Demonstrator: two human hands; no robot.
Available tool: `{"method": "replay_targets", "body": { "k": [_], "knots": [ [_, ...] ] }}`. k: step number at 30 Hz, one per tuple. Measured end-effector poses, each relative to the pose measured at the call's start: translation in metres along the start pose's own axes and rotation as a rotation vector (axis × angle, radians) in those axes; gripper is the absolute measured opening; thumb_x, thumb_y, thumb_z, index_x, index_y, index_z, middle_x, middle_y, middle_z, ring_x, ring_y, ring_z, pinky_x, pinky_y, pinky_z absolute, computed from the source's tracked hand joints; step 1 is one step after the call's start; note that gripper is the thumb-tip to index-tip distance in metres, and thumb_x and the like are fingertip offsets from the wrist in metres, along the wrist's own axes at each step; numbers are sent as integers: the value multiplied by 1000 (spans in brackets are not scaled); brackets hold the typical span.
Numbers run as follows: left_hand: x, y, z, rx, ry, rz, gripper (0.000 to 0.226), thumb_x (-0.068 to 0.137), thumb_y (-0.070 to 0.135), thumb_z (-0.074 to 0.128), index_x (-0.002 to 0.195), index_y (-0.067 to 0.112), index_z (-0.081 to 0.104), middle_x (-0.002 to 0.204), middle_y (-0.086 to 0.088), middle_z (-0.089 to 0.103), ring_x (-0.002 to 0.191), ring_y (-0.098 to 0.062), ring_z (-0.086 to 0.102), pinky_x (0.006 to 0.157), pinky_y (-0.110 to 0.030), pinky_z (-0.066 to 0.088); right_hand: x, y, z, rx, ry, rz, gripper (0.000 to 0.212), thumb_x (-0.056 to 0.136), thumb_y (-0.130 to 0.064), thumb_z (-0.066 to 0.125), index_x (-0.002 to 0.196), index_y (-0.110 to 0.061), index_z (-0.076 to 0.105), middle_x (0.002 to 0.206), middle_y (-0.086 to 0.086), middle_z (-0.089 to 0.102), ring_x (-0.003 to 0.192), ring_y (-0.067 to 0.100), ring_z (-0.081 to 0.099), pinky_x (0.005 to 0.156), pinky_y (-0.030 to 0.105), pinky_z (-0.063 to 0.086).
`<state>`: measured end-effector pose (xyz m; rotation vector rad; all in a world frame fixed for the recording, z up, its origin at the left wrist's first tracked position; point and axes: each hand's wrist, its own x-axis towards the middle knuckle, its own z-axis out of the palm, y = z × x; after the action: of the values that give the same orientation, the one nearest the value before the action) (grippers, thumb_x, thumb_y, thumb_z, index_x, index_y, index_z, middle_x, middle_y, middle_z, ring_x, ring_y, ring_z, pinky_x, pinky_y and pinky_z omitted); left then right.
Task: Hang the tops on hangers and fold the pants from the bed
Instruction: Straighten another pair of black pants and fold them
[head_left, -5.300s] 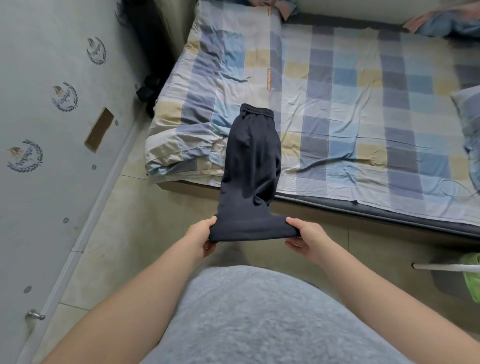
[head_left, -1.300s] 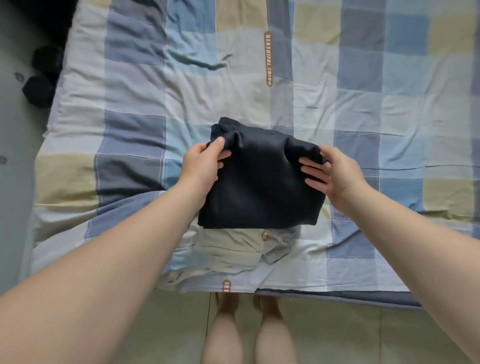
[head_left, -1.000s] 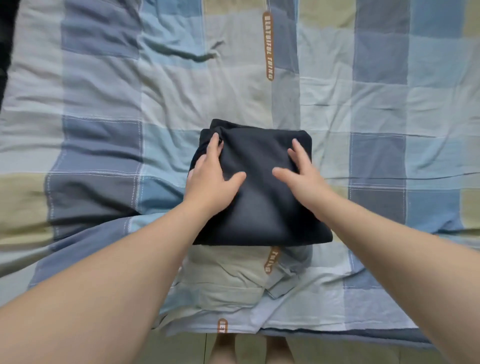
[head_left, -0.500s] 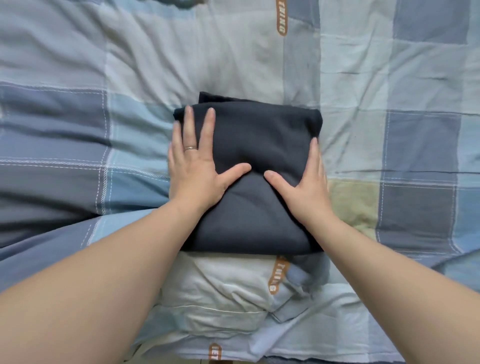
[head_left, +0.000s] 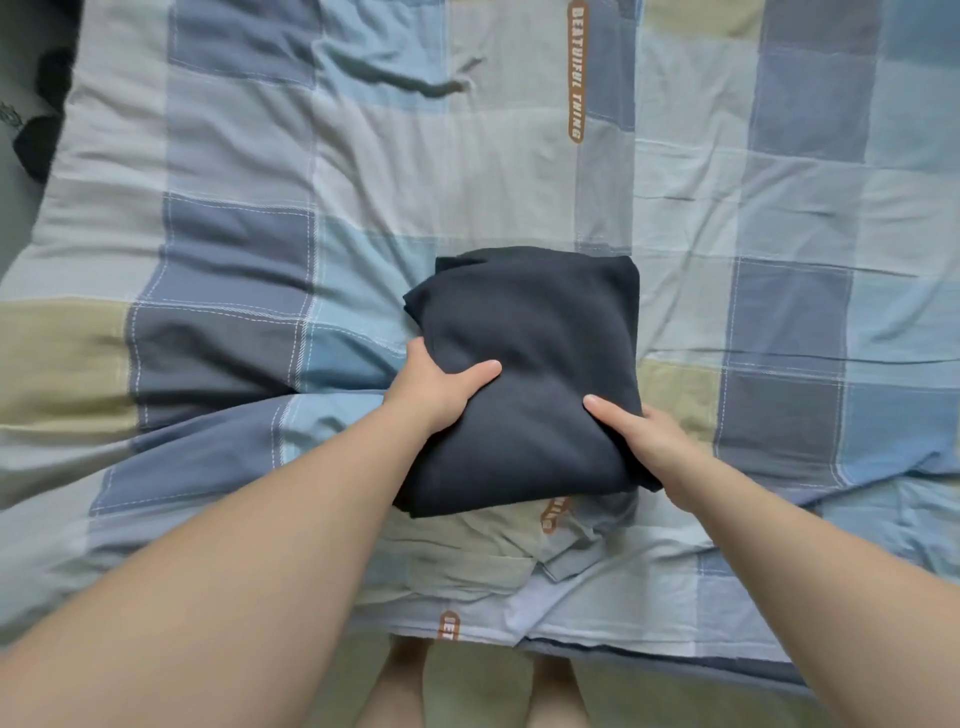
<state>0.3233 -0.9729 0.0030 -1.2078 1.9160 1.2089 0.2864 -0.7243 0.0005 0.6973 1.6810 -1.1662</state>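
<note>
Pants (head_left: 524, 374), folded into a dark bundle on the checked bedspread (head_left: 779, 208), are gripped at each side by the left hand (head_left: 431, 387) and right hand (head_left: 641, 436), thumbs on top.

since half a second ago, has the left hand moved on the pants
Yes: the left hand slid off the top of the pants to their left edge, fingers underneath.

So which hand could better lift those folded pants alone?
Probably the left hand: it grips the pants mid-edge, thumb well on top. The right hand holds only the near corner.
</note>
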Motion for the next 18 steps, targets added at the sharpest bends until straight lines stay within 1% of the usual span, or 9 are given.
{"method": "replay_targets", "body": {
  "k": [3, 4, 5, 7, 9, 11, 13, 16, 18],
  "knots": [
    [-15, -15, -4, -129, -177, -34, 94, 56, 64, 83, 136, 26, 51, 125, 8, 65, 111, -20, 64, 101, -42, 51, -16, 22, 3, -26, 22, 24, 51, 84, -54, 71, 126, -26, 61, 97, -8, 63, 67, 8, 51, 34, 10, 32],
    [-22, -20, -6, -140, -271, -62, 87, 61, 63, 83, 135, 28, 55, 123, 7, 68, 108, -20, 67, 97, -41, 53, -24, 29, 6, -12, 19, 38, 54, 83, -56, 71, 128, -29, 59, 100, -8, 65, 68, 9, 54, 35, 11, 34],
    [-30, -23, -10, -135, -369, -89, 75, 69, 59, 82, 133, 28, 57, 121, 6, 70, 105, -20, 69, 92, -38, 56, -32, 37, 10, 27, 11, 46, 56, 81, -57, 72, 129, -31, 58, 104, -9, 67, 74, 11, 60, 40, 14, 40],
    [-45, -31, -20, -91, -524, -143, 58, 81, 53, 77, 130, 29, 59, 117, 4, 72, 101, -20, 72, 83, -33, 57, -51, 49, 18, 131, 9, 16, 68, 73, -56, 78, 132, -31, 55, 115, -7, 70, 94, 16, 69, 62, 25, 53],
    [-59, -39, -35, -13, -605, -168, 73, 72, 60, 81, 134, 30, 56, 119, 5, 72, 102, -20, 72, 89, -36, 56, -69, 60, 27, 230, -3, -35, 77, 67, -53, 80, 135, -28, 55, 119, -6, 72, 102, 16, 71, 79, 31, 54],
    [-74, -43, -50, 95, -649, -221, 92, 60, 68, 85, 138, 30, 55, 120, 4, 72, 103, -21, 72, 98, -41, 53, -92, 68, 36, 317, -43, -54, 67, 76, -48, 76, 135, -27, 55, 122, -5, 72, 105, 15, 71, 82, 32, 55],
    [-101, -42, -63, 180, -739, -284, 81, 65, 68, 80, 131, 26, 61, 116, 0, 74, 104, -23, 72, 102, -42, 51, -120, 78, 45, 419, -87, 19, 56, 83, -49, 71, 133, -26, 58, 123, -1, 71, 107, 18, 71, 84, 35, 56],
    [-146, -47, -77, 217, -805, -389, 71, 70, 67, 73, 122, 18, 68, 113, -5, 75, 104, -25, 72, 102, -41, 50, -176, 97, 59, 539, -121, 231, 59, 79, -59, 71, 124, -21, 66, 115, 3, 75, 103, 21, 72, 94, 38, 54],
    [-176, -57, -86, 174, -834, -456, 62, 80, 65, 66, 116, 15, 71, 115, -6, 74, 107, -25, 70, 101, -39, 50, -216, 111, 68, 631, -114, 313, 57, 81, -61, 67, 119, -18, 69, 111, 6, 76, 96, 22, 74, 89, 37, 53]
  ]
}}
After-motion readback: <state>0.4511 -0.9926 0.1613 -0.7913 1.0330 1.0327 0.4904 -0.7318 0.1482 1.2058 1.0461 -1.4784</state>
